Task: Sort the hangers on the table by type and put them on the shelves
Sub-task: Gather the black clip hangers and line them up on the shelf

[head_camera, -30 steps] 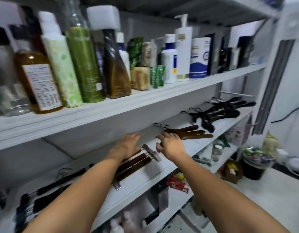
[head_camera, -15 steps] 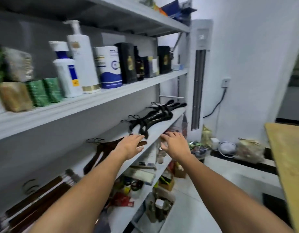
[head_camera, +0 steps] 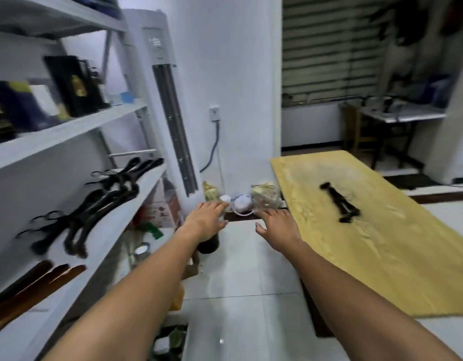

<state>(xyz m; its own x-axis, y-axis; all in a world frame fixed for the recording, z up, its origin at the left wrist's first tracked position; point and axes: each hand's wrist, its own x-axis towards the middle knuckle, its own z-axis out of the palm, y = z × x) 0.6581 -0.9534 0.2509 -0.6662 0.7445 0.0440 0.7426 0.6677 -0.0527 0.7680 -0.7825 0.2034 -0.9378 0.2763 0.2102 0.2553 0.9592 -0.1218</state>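
The left hand [head_camera: 207, 217] and right hand [head_camera: 277, 227] stretch forward, fingers spread, empty. A black hanger [head_camera: 339, 201] lies on the table [head_camera: 381, 256] at 2 o'clock; more hangers [head_camera: 102, 200] rest on the shelf [head_camera: 123, 220] at 9.

Black hangers [head_camera: 339, 201] — bunched (blurred) — on table [head_camera: 381, 269]

Empty hands [head_camera: 208, 217] [head_camera: 278, 227] outstretched; hangers [head_camera: 339, 201] on table [head_camera: 397, 256].

White tower unit [head_camera: 170, 113], perhaps an air conditioner, standing in the corner; wall socket [head_camera: 214, 113] near it, grey cable [head_camera: 214, 149] hanging below; slatted shutter [head_camera: 332, 48] beyond; black boxes [head_camera: 74, 84] at upper left; bagged clutter [head_camera: 266, 194] on the floor.
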